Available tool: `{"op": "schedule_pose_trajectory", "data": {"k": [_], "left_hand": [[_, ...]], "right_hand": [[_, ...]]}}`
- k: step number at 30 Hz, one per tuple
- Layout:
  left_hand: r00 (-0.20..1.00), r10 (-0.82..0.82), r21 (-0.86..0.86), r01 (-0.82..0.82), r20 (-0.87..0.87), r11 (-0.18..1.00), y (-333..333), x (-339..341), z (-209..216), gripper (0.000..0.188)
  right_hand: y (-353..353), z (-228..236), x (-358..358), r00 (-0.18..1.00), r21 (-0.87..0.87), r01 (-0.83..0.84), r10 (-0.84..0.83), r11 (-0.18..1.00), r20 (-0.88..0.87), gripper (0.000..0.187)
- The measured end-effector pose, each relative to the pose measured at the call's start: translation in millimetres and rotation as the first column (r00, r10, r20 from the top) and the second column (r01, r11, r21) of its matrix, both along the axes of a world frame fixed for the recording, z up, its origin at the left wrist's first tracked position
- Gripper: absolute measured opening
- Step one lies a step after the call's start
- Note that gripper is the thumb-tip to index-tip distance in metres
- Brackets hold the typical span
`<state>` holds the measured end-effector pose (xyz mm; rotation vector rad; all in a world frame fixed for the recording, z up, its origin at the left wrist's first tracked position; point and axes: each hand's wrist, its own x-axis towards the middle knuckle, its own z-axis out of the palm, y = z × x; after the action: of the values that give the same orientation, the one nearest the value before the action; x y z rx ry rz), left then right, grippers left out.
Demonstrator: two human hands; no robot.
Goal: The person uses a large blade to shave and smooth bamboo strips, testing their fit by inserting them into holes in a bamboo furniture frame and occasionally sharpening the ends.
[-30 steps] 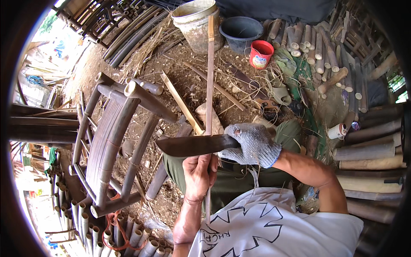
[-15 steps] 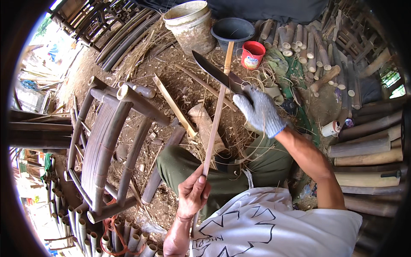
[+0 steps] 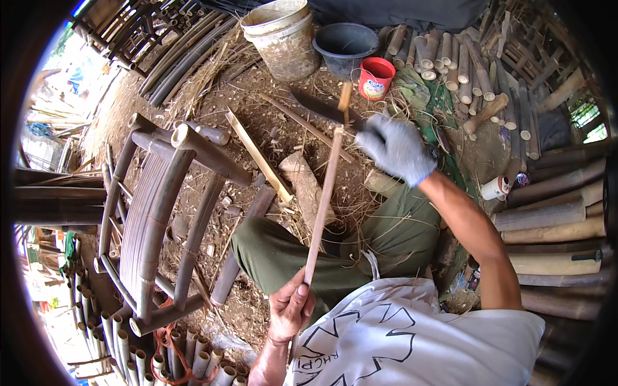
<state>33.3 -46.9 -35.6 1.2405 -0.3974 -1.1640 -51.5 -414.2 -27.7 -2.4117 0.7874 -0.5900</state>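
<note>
My bare left hand (image 3: 291, 307) is closed round the lower end of a long bamboo strip (image 3: 324, 209), which slants up and away from my lap. In my right hand (image 3: 396, 149), covered by a grey knitted glove, is the handle of a large dark-bladed knife (image 3: 315, 106). The blade points left and crosses the strip near its far end, where the strip looks notched or split; motion blurs the blade. The glove hides most of the handle.
A bamboo chair frame (image 3: 187, 170) lies at left. A split bamboo piece (image 3: 257, 154) and a short log (image 3: 302, 180) lie ahead on the shaving-strewn ground. A white bucket (image 3: 283, 48), dark basin (image 3: 347, 48) and red pail (image 3: 376, 78) stand behind. Bamboo poles (image 3: 553, 222) line the right.
The knife and my gloved hand have shifted slightly to the right and down. At the blade, the strip's far end now stands at an angle to the rest. My left hand has sunk a little.
</note>
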Motion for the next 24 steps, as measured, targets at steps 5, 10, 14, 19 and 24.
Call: {"op": "schedule_pose_trajectory", "data": {"k": [5,10,14,19,24], "left_hand": [[0.994,0.046,0.033,-0.043,-0.101,0.999,15.6,-3.5,-3.9,0.041],[0.938,0.127,0.023,-0.126,-0.322,0.992,58.7,-8.9,-14.3,0.045],[0.802,0.108,-0.233,-0.296,-0.588,0.926,-6.2,16.6,-18.8,0.052],[0.728,0.135,-0.201,-0.355,-0.672,0.913,-36.2,33.0,5.5,0.045],[0.803,0.178,-0.187,-0.337,-0.568,0.923,-24.5,40.2,14.7,0.051]], "right_hand": [[-19.9,-8.7,3.6,0.999,-0.14,0.01,-0.016,0.99,-0.048,0.048],[-61.7,19.3,-4.0,0.968,0.113,0.201,-0.215,0.973,0.131,0.055],[56.4,12.4,21.1,0.965,-0.062,-0.257,0.26,0.965,0.044,0.039],[135.6,-6.2,37.8,0.847,-0.088,-0.53,0.532,0.843,-0.002,0.05],[108.5,-16.9,84.6,0.878,-0.12,-0.466,0.475,0.876,0.056,0.045]]}}
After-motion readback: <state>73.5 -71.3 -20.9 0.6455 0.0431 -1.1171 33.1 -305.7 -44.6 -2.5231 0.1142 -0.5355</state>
